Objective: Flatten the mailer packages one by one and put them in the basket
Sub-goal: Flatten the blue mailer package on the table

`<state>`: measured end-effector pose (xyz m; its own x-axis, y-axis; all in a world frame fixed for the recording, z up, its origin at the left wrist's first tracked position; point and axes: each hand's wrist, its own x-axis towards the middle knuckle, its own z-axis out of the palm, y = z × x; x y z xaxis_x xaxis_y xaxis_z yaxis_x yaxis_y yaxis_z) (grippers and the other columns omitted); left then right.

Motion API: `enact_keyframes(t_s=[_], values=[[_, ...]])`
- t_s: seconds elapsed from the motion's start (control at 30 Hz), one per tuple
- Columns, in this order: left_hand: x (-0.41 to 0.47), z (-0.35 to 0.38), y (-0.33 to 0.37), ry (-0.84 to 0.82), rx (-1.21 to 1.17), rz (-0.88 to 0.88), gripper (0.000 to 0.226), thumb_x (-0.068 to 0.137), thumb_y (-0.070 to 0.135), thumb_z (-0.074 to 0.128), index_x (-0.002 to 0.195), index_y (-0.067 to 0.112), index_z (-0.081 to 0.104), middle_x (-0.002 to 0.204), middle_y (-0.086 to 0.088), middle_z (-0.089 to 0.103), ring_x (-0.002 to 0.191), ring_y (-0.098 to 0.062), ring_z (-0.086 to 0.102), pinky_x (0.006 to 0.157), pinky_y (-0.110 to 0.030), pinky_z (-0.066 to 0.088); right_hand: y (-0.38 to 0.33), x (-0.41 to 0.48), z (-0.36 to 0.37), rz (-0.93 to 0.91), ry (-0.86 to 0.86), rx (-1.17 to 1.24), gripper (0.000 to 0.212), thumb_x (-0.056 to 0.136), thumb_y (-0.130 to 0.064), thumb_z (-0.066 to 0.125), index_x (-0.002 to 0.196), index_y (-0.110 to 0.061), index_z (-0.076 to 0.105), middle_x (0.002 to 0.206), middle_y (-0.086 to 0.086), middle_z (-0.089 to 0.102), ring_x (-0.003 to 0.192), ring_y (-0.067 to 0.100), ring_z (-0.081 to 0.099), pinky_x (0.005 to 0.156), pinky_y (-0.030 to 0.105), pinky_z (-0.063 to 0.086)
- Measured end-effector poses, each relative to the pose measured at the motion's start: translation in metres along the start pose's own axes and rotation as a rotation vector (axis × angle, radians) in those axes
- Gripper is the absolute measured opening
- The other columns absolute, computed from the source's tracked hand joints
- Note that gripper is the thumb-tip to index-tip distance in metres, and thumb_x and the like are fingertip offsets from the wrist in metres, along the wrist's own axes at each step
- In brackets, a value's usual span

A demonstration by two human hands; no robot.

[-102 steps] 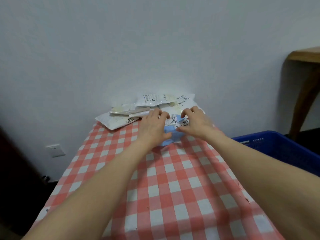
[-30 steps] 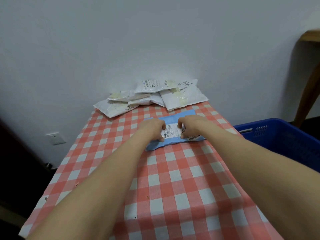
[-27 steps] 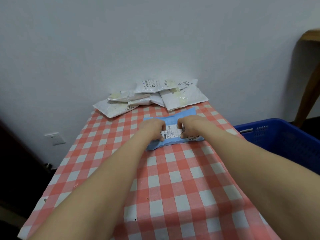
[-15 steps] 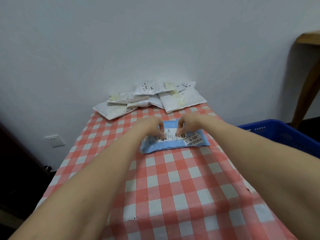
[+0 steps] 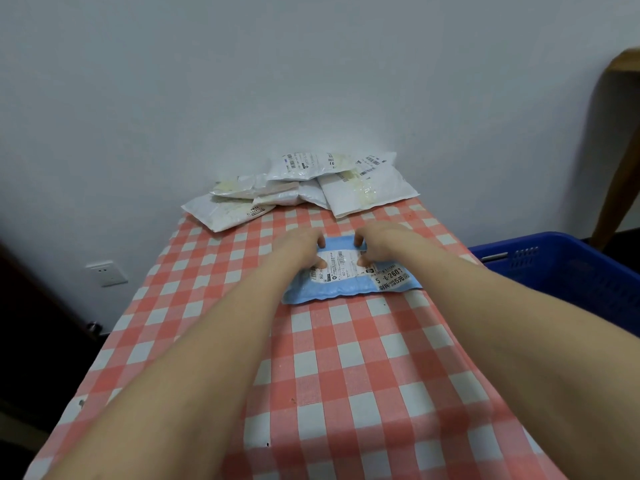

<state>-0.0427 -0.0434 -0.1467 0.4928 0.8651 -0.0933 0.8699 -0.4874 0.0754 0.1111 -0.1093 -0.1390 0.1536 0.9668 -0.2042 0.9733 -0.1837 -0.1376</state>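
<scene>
The blue mailer point(image 5: 346, 287) lies flat on the checked desk point(image 5: 363, 375) at the centre of the frame, its long axis running left to right across the picture and its printed label facing up. Both hands sit on its far half, close together. The left hand point(image 5: 299, 247) and the right hand point(image 5: 379, 241) each have their fingers curled, with fingertip and thumb set down on the label as if pinching it. The near edge still looks puffy, so the flattening seems unfinished. The blue basket point(image 5: 557, 271) stands at the right edge of the frame, just beyond the mailer's right end, so the right hand is nearer for the drop. White mailers point(image 5: 311, 183) are piled at the upper middle against the wall.
</scene>
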Motion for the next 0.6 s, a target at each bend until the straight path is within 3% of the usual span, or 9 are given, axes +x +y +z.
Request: enact_keyframes(t_s=[0.13,0.37,0.5,0.6], values=[[0.003,0.001,0.0,0.03,-0.015,0.009,0.037,0.082,0.031,0.073,0.114,0.023,0.058,0.118,0.0,0.06,0.108,-0.02,0.055,0.087,-0.033,0.047,-0.002,0.003,0.0,0.007,0.023,-0.022,0.042,0.085,-0.033,0.07,0.123,-0.02,0.057,0.12,0.003,0.061,0.105,0.023,0.059,0.089,0.036,0.051],[0.005,0.001,0.007,0.072,0.103,0.03,0.022,0.087,0.029,0.067,0.107,0.021,0.062,0.114,-0.002,0.061,0.107,-0.023,0.056,0.086,-0.034,0.048,-0.007,0.004,0.003,0.039,0.066,-0.081,0.028,0.092,-0.029,0.062,0.119,-0.02,0.063,0.115,0.004,0.063,0.103,0.024,0.06,0.081,0.033,0.051],[0.004,-0.006,0.001,0.093,-0.009,0.032,0.018,0.089,0.027,0.063,0.106,0.021,0.06,0.111,0.001,0.061,0.102,-0.019,0.056,0.078,-0.029,0.044,-0.003,0.001,-0.004,0.048,0.085,0.077,0.04,0.091,-0.035,0.062,0.128,-0.021,0.054,0.125,0.004,0.056,0.11,0.025,0.057,0.09,0.036,0.049],[0.006,-0.014,-0.01,0.184,-0.111,0.011,0.023,0.087,0.026,0.064,0.109,0.023,0.057,0.117,-0.001,0.06,0.105,-0.019,0.056,0.085,-0.032,0.046,0.002,0.001,-0.011,0.043,0.213,0.12,0.049,0.09,-0.041,0.062,0.134,-0.027,0.047,0.134,0.004,0.045,0.118,0.026,0.051,0.095,0.039,0.045]])
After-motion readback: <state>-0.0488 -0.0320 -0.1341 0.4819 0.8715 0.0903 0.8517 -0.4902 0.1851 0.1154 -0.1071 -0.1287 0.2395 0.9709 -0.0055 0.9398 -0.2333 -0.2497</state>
